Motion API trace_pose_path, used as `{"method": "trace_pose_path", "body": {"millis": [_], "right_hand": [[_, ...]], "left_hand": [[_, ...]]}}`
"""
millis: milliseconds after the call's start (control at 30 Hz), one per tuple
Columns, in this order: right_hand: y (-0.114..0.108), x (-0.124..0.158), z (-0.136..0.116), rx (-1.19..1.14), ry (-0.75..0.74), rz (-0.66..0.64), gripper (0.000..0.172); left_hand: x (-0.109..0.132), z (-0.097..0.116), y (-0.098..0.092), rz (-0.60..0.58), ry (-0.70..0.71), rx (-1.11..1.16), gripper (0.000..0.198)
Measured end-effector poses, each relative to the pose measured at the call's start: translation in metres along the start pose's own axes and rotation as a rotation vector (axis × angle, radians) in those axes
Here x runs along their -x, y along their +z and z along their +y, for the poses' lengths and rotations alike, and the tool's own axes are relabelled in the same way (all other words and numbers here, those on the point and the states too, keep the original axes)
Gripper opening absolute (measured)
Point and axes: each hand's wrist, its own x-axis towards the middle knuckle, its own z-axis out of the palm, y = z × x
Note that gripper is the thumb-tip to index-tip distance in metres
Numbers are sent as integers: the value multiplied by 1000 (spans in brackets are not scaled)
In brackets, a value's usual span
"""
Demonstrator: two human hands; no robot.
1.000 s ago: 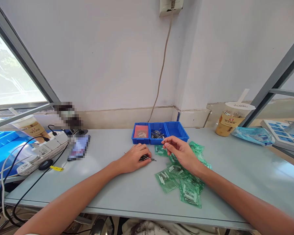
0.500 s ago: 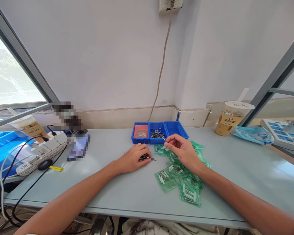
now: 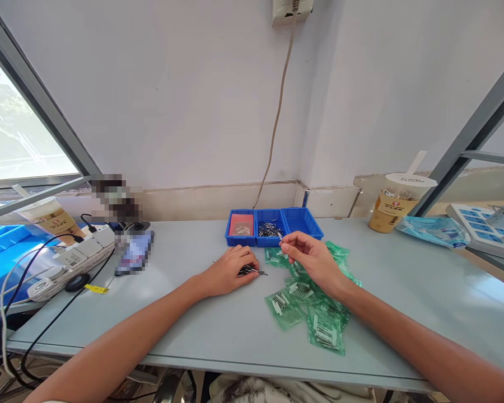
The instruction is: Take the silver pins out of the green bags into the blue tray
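My left hand (image 3: 230,271) rests on the grey table, its fingers curled over a small bunch of screws (image 3: 248,270) that poke out by the thumb. Above the green bags, my right hand (image 3: 309,256) pinches a small metal screw (image 3: 281,237) near the front of the blue bins. Loose screws lie in the middle blue bin (image 3: 270,243). A red packet (image 3: 241,225) sits in the left bin, and the right bin (image 3: 303,219) shows its bare floor. Several green bags (image 3: 284,309) with screws and white pieces inside lie under and before my right hand.
On the table (image 3: 185,336), a phone (image 3: 135,252) and a power strip (image 3: 73,260) with cables lie left. A drink cup (image 3: 397,204), a blue-white packet (image 3: 434,230) and a grey panel (image 3: 485,226) are right.
My right hand has shifted very slightly, and the screw at its fingertips has tilted a little. My left hand has stayed in place.
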Motion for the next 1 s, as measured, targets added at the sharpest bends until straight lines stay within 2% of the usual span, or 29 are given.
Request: {"method": "trace_pose_path", "body": {"millis": [233, 1000], "right_hand": [[1, 2, -4, -77, 60, -37, 44], [0, 2, -3, -129, 86, -69, 37]], "left_hand": [[0, 1, -1, -7, -6, -5, 16], [0, 0, -1, -10, -2, -9, 14]]}}
